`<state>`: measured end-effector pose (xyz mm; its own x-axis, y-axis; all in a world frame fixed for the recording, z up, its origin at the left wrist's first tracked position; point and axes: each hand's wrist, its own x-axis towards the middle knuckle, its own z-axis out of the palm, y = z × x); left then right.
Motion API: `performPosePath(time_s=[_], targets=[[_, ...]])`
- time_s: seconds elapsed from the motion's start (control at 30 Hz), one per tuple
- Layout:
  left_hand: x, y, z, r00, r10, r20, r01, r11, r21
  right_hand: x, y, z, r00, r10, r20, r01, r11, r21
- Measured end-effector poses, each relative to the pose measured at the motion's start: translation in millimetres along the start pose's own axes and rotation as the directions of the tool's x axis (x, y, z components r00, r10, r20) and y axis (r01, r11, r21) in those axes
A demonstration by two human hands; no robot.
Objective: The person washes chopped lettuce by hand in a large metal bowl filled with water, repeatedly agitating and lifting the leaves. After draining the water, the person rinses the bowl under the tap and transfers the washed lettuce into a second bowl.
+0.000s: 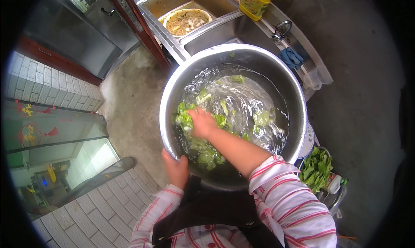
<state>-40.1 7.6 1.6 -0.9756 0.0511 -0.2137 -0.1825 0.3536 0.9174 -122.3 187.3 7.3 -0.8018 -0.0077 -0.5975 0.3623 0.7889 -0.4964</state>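
Note:
A large round stainless steel basin (234, 47) of rippling water stands before me, close to my apron. Green leafy vegetables (209, 157) float in it, mostly along its left side, with smaller pieces scattered about. My right hand (202, 123) reaches into the basin at the water's surface, its fingers at a clump of leaves (184, 116); whether they close on it cannot be told. My left hand (176, 168) grips the basin's rim at the lower left, thumb over the edge.
Beyond the basin is a steel double sink (207, 33) with a basket of food scraps (186, 20), a yellow jug (255, 3), a faucet (282, 30) and a blue cloth (291, 57). More leafy greens (316, 170) lie at right. A door (139, 27) stands at upper left.

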Motion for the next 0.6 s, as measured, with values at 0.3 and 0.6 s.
performPosePath(time_s=[0.3,0.6], targets=[[1,-3,3,0.999,-0.051,-0.001,0.050,0.995,-0.091,-63,109,-41,0.928,-0.344,-0.141,0.351,0.936,0.029],[2,-5,3,1.000,-0.011,-0.003,0.010,0.992,-0.130,-73,218,-41,0.934,0.299,-0.194,-0.228,0.920,0.320]])
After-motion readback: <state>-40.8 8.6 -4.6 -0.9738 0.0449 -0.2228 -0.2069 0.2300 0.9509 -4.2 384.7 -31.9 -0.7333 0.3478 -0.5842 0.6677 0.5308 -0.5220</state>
